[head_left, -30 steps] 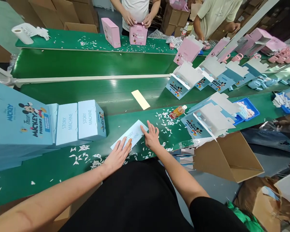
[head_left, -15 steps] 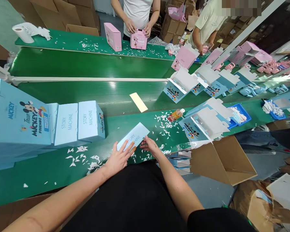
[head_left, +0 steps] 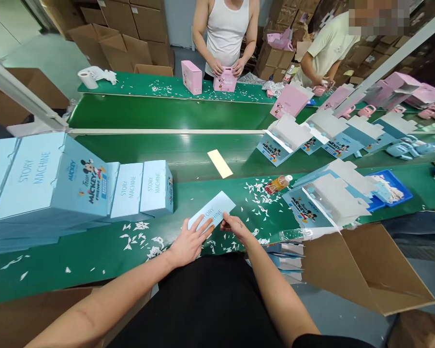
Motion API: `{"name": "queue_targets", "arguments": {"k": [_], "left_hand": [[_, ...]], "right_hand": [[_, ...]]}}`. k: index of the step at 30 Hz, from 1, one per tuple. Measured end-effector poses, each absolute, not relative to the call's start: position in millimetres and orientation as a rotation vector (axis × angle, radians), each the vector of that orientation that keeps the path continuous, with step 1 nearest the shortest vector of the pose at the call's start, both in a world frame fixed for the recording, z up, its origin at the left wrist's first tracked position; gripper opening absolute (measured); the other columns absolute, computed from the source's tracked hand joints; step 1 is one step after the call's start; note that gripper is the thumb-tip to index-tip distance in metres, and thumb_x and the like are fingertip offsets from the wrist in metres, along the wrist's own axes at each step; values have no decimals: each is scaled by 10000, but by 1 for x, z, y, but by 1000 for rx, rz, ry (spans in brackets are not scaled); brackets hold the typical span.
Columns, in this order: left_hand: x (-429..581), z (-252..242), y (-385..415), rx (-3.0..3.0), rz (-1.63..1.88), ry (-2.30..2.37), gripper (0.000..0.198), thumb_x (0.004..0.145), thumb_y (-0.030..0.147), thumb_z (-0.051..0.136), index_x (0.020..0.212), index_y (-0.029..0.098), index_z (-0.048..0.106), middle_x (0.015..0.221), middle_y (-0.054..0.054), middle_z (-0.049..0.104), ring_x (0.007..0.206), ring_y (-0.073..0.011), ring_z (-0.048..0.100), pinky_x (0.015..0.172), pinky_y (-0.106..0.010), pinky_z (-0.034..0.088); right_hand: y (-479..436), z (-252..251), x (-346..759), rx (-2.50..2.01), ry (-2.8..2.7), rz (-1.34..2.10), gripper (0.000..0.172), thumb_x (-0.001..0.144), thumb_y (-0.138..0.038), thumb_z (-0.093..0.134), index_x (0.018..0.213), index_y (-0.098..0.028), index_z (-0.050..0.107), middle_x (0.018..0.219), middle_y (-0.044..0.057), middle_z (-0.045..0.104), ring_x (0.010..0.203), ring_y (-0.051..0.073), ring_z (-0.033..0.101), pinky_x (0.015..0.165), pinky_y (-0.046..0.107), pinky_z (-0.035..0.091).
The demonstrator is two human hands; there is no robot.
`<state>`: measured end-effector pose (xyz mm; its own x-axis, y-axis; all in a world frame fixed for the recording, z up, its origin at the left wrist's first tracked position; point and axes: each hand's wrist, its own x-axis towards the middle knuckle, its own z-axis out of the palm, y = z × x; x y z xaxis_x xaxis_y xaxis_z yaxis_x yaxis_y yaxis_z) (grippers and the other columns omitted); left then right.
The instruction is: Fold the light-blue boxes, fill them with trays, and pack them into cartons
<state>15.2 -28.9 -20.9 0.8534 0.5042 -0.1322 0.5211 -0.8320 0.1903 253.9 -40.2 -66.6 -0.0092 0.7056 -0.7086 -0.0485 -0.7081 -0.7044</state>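
Note:
In front of me on the green table is a light blue story machine box (head_left: 223, 205), its lettered narrow face turned up. My left hand (head_left: 191, 241) lies across its left part, fingers spread over the lettering and thumb at the left end, gripping it. With thumb and curled fingers, my right hand (head_left: 234, 227) pinches the near right edge of the same box. Both palms and the box's lower sides are hidden. To the left, finished-looking blue boxes (head_left: 155, 188) stand in a row beside taller stacked ones (head_left: 32, 179).
White paper scraps (head_left: 264, 198) litter the table around a drink bottle (head_left: 278, 184). Open-topped blue boxes (head_left: 304, 208) and a blue tray (head_left: 402, 186) stand at right, above an open carton (head_left: 369, 270). A yellow card (head_left: 220, 163) lies ahead. Across, a person handles a pink box (head_left: 224, 81).
The view has shifted, so the scene sits lower and further right, with more of the left stack showing. Both hands remain on the box in nearly the same pose.

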Motion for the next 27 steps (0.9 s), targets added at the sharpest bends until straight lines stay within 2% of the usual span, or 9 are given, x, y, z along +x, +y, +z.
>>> {"name": "queue_targets", "arguments": {"k": [4,9,13,17,24,27], "left_hand": [[15,-23,-29,2829,-81,803,665,925,360,396,1560,247,233,1648,-59,179,1510,-365,90,1078,-633,253],[14,-26,-27,2848,-76,775,682,909,358,413,1557,229,243,1647,-74,181,1513,-365,67,1078,-635,243],[13,-25,-26,2846,-69,784,668,914,365,412,1552,241,257,1643,-73,200,1512,-361,79,1085,-618,239],[14,-24,-26,2841,-76,777,659,924,371,391,1554,236,249,1640,-79,209,1509,-360,88,1072,-626,244],[13,-26,-26,2834,-72,776,669,915,366,411,1554,241,254,1642,-80,203,1506,-372,93,1082,-624,227],[13,-26,-25,2823,-72,774,672,916,375,420,1553,230,260,1639,-90,211,1506,-375,86,1089,-626,219]], "right_hand": [[-38,-64,260,-1702,-718,1828,632,749,-789,568,655,-165,613,685,45,670,683,166,630,754,306,479],[-29,-66,264,-1728,-736,1872,583,806,-717,590,595,-174,575,532,17,578,539,155,572,664,316,484],[-31,-66,269,-1596,-716,1975,601,777,-769,576,650,-182,559,640,18,616,646,160,615,752,328,509],[-30,-66,274,-1533,-728,2039,648,735,-810,579,708,-164,621,723,47,664,733,181,651,828,355,512],[-26,-65,275,-1614,-759,2010,626,781,-770,577,722,-150,646,659,50,658,638,179,646,756,359,524],[-31,-64,273,-1601,-767,1977,660,762,-805,552,784,-153,650,703,49,673,685,182,662,786,358,532]]}}
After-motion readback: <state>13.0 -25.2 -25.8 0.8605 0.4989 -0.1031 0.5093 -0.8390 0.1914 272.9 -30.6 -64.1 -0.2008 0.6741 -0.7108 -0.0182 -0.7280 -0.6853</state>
